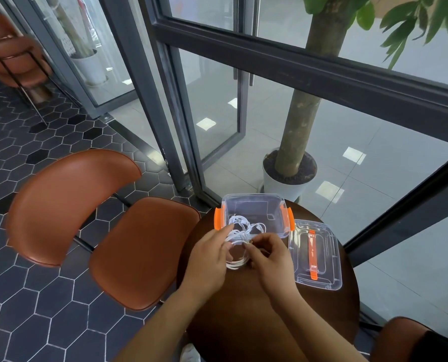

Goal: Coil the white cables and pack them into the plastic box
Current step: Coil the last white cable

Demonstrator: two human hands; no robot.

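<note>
A clear plastic box (259, 205) with orange side clips stands open at the far edge of a small round dark table (243, 309). A coiled white cable (237, 220) lies inside it at the near left. Just in front of the box, my left hand (207, 259) and my right hand (270, 254) both hold a second white cable (236, 263), looped into a coil between them. My right fingers pinch the top of the loops. Part of this cable reaches over the box's near wall.
The box's clear lid (315, 257) with an orange handle lies on the table to the right. A brown chair (100, 231) stands at the left, a potted tree (290, 176) behind glass panels beyond the table, another brown seat (400, 340) at the bottom right.
</note>
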